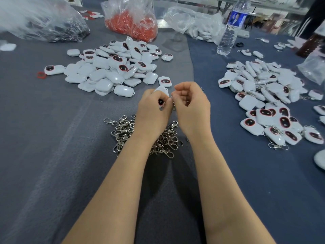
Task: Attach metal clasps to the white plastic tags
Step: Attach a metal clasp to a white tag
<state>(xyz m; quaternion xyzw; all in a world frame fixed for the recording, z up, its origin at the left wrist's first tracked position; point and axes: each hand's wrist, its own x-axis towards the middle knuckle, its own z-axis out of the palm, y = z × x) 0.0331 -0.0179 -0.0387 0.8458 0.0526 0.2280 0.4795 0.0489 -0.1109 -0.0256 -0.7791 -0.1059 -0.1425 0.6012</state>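
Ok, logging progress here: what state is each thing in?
Left hand: holds a white tag.
Right hand: pinches a clasp against that tag.
Left tag pile: without clasps.
Right tag pile: many with clasps.
Loose clasps: heaped, unattached.
Bottle: upright.

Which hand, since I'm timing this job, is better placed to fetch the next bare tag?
Probably left: the left hand sits on the side of the bare-tag pile; the right hand would have to cross over it.

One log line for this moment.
left hand: holds white plastic tag | right hand: pinches silver metal clasp at tag | loose clasp pile: on grey cloth
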